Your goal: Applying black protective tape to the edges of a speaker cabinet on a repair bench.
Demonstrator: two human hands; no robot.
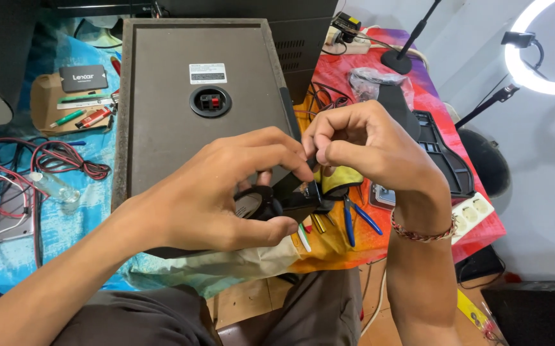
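Observation:
My left hand (226,189) is wrapped around a small black round part (259,204), a speaker driver by its look, held at the near edge of a dark grey speaker cabinet (168,115) that lies on its front. My right hand (361,144) meets the left from the right, its thumb and forefinger pinched on something small at the driver's top. What the fingertips pinch is hidden. A woven bracelet (421,230) circles my right wrist. The cabinet's back shows a round terminal cup (210,101) with red and black clips and a white label.
Blue-handled pliers (357,218) and a yellow cloth lie just under my hands. Red and black wires (53,160) coil at the left beside a clear tube, pens and a dark box. A white power strip (476,211), black plastic tray, microphone stand and ring light (534,45) are at the right.

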